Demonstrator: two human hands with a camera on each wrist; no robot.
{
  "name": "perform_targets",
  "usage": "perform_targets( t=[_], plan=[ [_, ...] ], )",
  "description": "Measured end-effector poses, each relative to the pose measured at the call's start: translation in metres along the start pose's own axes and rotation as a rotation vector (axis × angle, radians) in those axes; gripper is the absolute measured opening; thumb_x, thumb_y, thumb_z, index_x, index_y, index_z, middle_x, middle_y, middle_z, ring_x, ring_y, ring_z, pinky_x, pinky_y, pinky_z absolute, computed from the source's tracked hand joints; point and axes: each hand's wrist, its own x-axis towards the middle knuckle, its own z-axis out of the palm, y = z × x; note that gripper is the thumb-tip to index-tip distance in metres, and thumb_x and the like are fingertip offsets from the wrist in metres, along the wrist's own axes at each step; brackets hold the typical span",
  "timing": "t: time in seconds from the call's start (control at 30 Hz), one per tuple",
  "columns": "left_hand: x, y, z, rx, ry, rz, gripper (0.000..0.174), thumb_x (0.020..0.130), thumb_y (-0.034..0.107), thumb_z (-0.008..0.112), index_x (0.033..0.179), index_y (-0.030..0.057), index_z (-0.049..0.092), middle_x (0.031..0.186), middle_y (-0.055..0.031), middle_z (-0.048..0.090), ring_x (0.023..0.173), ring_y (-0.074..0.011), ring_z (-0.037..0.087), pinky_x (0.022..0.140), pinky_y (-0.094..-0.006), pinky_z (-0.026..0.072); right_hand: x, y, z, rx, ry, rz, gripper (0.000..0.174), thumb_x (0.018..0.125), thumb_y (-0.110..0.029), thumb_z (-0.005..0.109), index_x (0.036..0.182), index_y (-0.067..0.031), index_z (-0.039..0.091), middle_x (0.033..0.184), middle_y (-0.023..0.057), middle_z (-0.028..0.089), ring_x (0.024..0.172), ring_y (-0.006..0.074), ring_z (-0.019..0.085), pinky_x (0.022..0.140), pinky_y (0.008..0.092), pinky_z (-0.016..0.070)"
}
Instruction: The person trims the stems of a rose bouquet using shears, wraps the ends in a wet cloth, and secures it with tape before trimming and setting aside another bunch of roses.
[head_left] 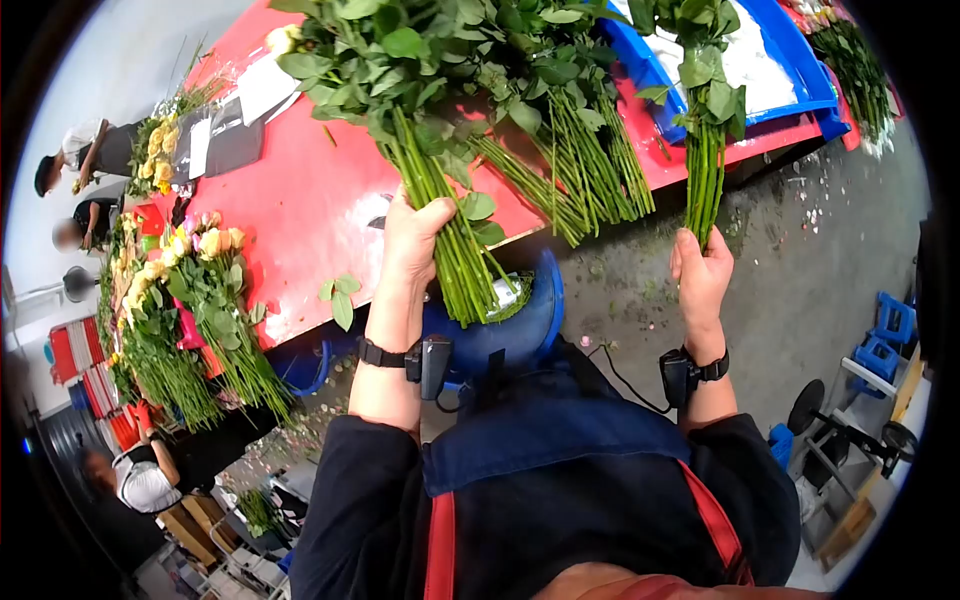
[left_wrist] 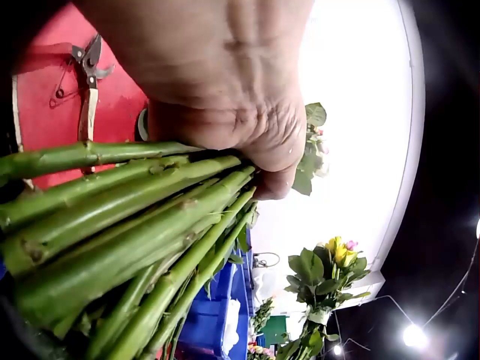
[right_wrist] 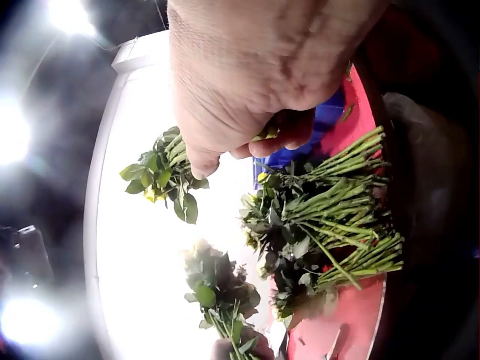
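My left hand (head_left: pixel 412 235) grips a thick bunch of green rose stems (head_left: pixel 455 250), leafy tops pointing away and cut ends toward my body. Its thumb lies across the stems. In the left wrist view the stems fan out below the left hand (left_wrist: pixel 232 105). Off to the right, my right hand (head_left: pixel 702 275) pinches the lower stem ends of a second, slimmer bunch (head_left: pixel 705 170). The right wrist view shows the right hand (right_wrist: pixel 255 75) with curled fingers and yellow blooms on that bunch (right_wrist: pixel 161 169). Between the hands, more leafy stems (head_left: pixel 590 160) lie on the red table (head_left: pixel 300 220).
A blue tray (head_left: pixel 825 115) with white lining sits at the table's right. Pruning shears (left_wrist: pixel 90 97) lie on the table. Yellow and pink rose bunches (head_left: pixel 215 260) lie at left. A blue bin (head_left: pixel 545 310) stands below the table edge. Other people (head_left: pixel 150 475) are at far left.
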Motion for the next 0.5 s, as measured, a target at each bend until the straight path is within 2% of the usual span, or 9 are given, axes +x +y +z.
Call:
perform_targets(
  t=[0.07, 0.17, 0.23, 0.33, 0.37, 0.5],
  plan=[
    [-0.004, -0.003, -0.013, -0.010, 0.022, 0.071, 0.026, 0.075, -0.004, 0.056, 0.100, 0.0021, 0.055, 0.081, -0.0024, 0.058, 0.064, -0.0133, 0.060, 0.057, -0.0301, 0.0550, 0.000, -0.003, 0.011, 0.043, -0.025, -0.023, 0.010, 0.091, -0.012, 0.063, 0.095, -0.0033, 0.059, 0.065, -0.0043, 0.052, 0.050, 0.0021, 0.043, 0.045, 0.0181, 0.0337],
    [-0.016, -0.005, -0.020, -0.035, 0.067, 0.115, 0.025, 0.074, -0.003, 0.058, 0.098, 0.0026, 0.055, 0.081, -0.0021, 0.058, 0.065, -0.0120, 0.058, 0.058, -0.0291, 0.0536, -0.006, -0.014, 0.049, 0.060, -0.052, 0.046, 0.006, 0.093, -0.008, 0.057, 0.089, -0.0049, 0.054, 0.059, -0.0028, 0.048, 0.048, 0.0045, 0.042, 0.045, 0.0199, 0.0323],
    [-0.023, -0.012, -0.025, -0.110, 0.070, 0.134, 0.026, 0.074, -0.003, 0.061, 0.099, 0.0034, 0.056, 0.084, -0.0022, 0.059, 0.071, -0.0130, 0.059, 0.066, -0.0308, 0.0536, -0.014, -0.005, 0.076, -0.023, -0.126, 0.051, 0.004, 0.093, -0.007, 0.057, 0.089, -0.0054, 0.055, 0.061, -0.0031, 0.050, 0.048, 0.0038, 0.044, 0.044, 0.0187, 0.0353],
    [-0.038, -0.020, -0.025, -0.213, 0.078, 0.129, 0.029, 0.074, -0.003, 0.060, 0.102, 0.0023, 0.056, 0.089, -0.0049, 0.061, 0.079, -0.0156, 0.062, 0.071, -0.0322, 0.0542, -0.033, 0.003, 0.128, 0.054, -0.233, 0.075, 0.002, 0.092, -0.005, 0.057, 0.091, -0.0049, 0.055, 0.063, -0.0044, 0.051, 0.049, 0.0033, 0.044, 0.044, 0.0186, 0.0363],
    [-0.043, -0.020, -0.025, -0.252, 0.079, 0.119, 0.030, 0.074, -0.003, 0.060, 0.103, 0.0019, 0.056, 0.090, -0.0056, 0.062, 0.081, -0.0162, 0.062, 0.072, -0.0324, 0.0544, -0.038, 0.010, 0.141, 0.087, -0.292, 0.024, 0.001, 0.092, -0.004, 0.057, 0.093, -0.0045, 0.056, 0.064, -0.0048, 0.051, 0.049, 0.0030, 0.044, 0.044, 0.0186, 0.0363],
    [-0.064, -0.008, -0.028, -0.315, 0.118, 0.098, 0.030, 0.075, -0.003, 0.059, 0.105, 0.0010, 0.056, 0.094, -0.0075, 0.062, 0.085, -0.0181, 0.063, 0.075, -0.0333, 0.0548, -0.053, 0.020, 0.177, -0.008, -0.389, 0.010, 0.011, 0.091, -0.012, 0.062, 0.098, -0.0032, 0.060, 0.065, -0.0053, 0.053, 0.049, 0.0024, 0.045, 0.044, 0.0181, 0.0365]
  ],
)
